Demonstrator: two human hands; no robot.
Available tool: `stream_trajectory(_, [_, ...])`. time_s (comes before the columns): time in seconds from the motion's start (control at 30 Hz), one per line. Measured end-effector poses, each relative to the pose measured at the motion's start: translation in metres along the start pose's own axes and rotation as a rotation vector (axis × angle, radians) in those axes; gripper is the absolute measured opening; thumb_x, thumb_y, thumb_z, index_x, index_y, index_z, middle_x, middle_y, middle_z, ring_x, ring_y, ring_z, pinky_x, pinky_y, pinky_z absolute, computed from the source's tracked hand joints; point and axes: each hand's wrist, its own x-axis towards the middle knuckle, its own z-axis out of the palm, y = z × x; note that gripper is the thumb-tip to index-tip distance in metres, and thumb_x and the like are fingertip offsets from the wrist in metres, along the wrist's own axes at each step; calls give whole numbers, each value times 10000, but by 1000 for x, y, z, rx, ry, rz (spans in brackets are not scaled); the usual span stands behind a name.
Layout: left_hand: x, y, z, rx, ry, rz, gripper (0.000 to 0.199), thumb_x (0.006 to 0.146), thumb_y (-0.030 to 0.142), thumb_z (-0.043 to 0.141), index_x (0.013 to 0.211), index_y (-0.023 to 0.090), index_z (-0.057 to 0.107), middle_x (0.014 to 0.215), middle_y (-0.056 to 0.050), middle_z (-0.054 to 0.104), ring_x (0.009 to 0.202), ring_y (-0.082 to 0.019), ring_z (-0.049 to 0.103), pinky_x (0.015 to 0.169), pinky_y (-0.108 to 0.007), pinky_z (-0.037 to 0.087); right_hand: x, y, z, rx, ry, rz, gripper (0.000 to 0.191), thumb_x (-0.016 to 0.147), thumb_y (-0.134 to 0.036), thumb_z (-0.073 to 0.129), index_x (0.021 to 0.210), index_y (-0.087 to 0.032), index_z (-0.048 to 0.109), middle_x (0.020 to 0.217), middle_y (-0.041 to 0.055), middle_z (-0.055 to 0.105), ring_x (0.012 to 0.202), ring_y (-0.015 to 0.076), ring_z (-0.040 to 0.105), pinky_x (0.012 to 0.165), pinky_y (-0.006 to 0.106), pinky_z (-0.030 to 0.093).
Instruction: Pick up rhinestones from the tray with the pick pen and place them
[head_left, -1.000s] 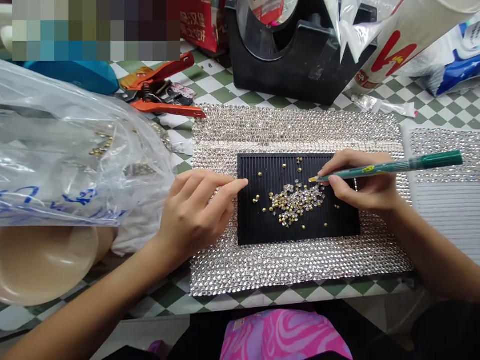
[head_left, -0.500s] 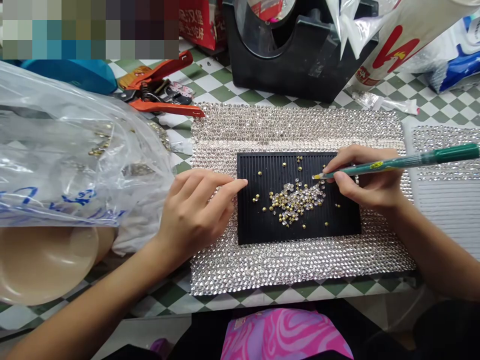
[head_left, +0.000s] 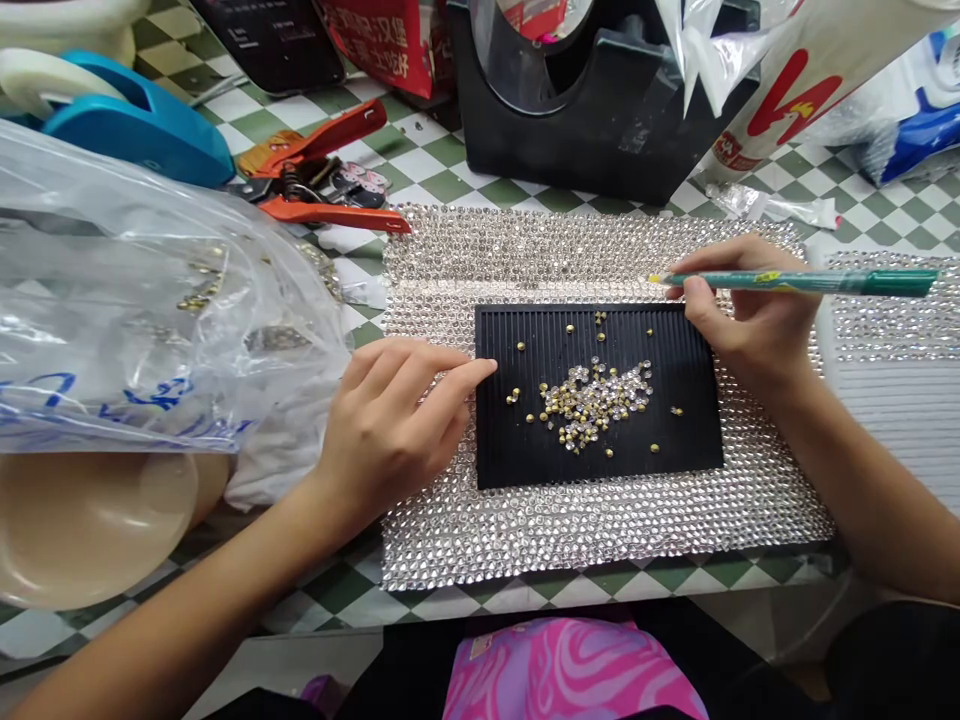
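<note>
My left hand point(head_left: 401, 420) is at the left edge of a black ridged tray point(head_left: 517, 450), its fingertips closed on the rim. Loose rhinestones point(head_left: 592, 405), clear on one side and gold on the other, lie heaped mid-tray, with several scattered around. In my right hand point(head_left: 757, 320) is a green pen point(head_left: 810, 282) with a yellow tip, held nearly level between thumb and fingers. Its tip is over the rhinestone-covered sheet point(head_left: 600, 520), just beyond the tray's far edge; whether it touches or carries a stone is too small to tell. The tray lies on this sheet.
At left are a clear plastic bag point(head_left: 112, 330) and a beige bowl point(head_left: 97, 530). Behind stand orange-handled pliers point(head_left: 330, 212), a blue tape dispenser point(head_left: 142, 130), a black tape dispenser point(head_left: 570, 140) and a paper cup point(head_left: 810, 90). A partly stoned white sheet point(head_left: 885, 400) lies right.
My right hand has moved up and away from the tray, taking the pen tip from the rhinestones to above the sheet. My left hand and the tray have stayed put.
</note>
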Motion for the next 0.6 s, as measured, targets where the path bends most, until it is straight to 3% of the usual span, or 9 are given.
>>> stream_trajectory(0.6, [-1,0,-2,-5,0,-6,332,846,46,565,1116,235,606,945,-31,701,855,-202,641,809,-377,535,0,0,1,-14,-7,47,67,906,-242,637,890,-283,688,889,15,688,738,170,659,650,348,524])
